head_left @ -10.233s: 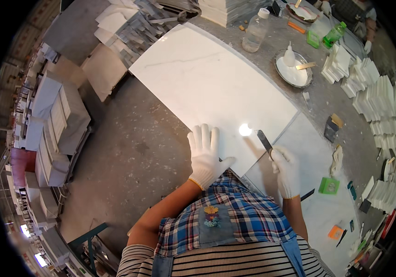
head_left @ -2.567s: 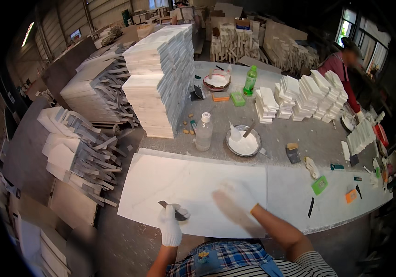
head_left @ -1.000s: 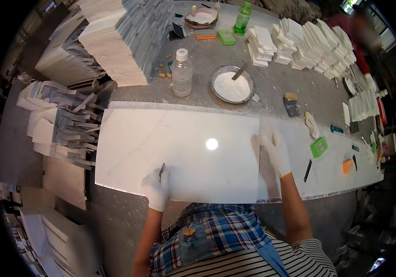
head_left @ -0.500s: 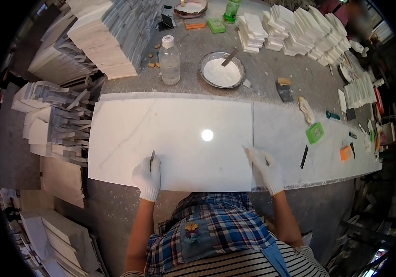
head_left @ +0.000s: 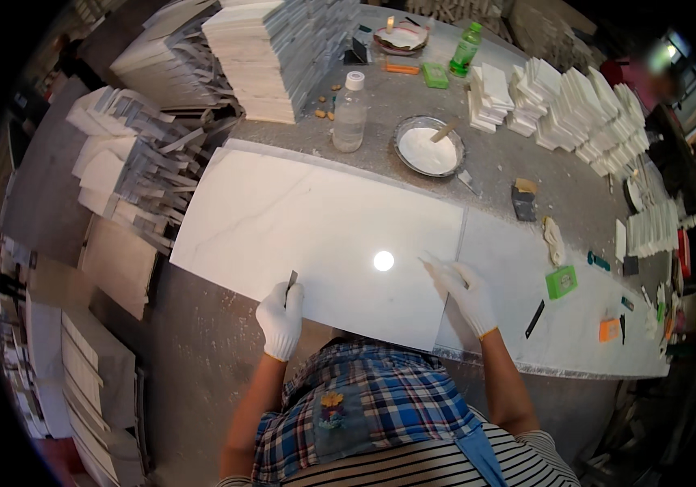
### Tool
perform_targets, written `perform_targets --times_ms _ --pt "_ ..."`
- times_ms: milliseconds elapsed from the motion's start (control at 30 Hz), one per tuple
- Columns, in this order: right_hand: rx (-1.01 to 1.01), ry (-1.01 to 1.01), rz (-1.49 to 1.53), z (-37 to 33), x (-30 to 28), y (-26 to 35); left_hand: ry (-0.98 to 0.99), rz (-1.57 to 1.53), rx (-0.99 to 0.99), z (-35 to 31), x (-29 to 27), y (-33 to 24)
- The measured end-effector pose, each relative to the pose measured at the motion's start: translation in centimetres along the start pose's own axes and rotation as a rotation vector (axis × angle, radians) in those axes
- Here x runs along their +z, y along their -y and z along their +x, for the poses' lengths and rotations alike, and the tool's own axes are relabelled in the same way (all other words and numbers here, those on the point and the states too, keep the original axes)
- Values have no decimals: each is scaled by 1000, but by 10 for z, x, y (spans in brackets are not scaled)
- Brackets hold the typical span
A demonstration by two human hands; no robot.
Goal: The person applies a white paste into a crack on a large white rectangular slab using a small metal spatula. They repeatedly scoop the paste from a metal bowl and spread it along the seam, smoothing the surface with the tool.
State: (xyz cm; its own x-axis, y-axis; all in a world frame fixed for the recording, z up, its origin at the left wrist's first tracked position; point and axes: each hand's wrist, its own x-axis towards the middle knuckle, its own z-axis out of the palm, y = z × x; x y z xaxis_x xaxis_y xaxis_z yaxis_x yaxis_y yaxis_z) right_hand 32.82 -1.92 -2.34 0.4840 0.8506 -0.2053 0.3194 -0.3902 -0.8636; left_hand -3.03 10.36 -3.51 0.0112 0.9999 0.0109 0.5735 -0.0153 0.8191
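Observation:
A polished white marble-like slab (head_left: 324,235) with faint grey veining lies in front of me, a round light reflection on its surface. At its near edge my left hand (head_left: 280,318), in a white knit glove, is closed around a thin dark scraper blade (head_left: 292,278) that points upward. My right hand (head_left: 468,294), gloved the same way, rests by the slab's right end with its fingers stretched out over the surface; nothing shows in it. Beside it, a second greyish-white slab (head_left: 494,252) extends to the right.
Beyond the slabs stand a clear bottle (head_left: 350,118) and a bowl of white paste (head_left: 429,152) with a spatula. Tall tile stacks (head_left: 255,69) rise at the back left, smaller ones (head_left: 543,93) at the back right. A black blade (head_left: 535,319) and a green block (head_left: 561,282) lie on the right.
The whole view has turned, so the slabs and bench now slant down to the right. Both hands keep much the same pose, the left one still gripping the scraper blade.

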Motion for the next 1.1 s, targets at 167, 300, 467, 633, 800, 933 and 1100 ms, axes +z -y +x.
perform_targets --times_ms 167,300,467,633,800,933,1100 --pt "-86 158 -54 10 -19 5 -193 -371 -255 -76 29 -11" --pt "-99 260 29 16 -34 12 -379 -601 -470 -120 43 -38" --pt "-141 350 65 30 -44 1 -492 -661 -574 -170 68 -5" --pt "-251 347 71 47 -44 -17 -568 -584 -730 -211 101 50" --pt "-213 375 14 49 -52 4 -544 -528 -786 -238 114 72" --pt "-208 393 -11 59 -47 -12 -501 -494 -781 -245 105 70" --pt "-254 386 -106 63 -46 -13 -506 -457 -733 -249 113 93"
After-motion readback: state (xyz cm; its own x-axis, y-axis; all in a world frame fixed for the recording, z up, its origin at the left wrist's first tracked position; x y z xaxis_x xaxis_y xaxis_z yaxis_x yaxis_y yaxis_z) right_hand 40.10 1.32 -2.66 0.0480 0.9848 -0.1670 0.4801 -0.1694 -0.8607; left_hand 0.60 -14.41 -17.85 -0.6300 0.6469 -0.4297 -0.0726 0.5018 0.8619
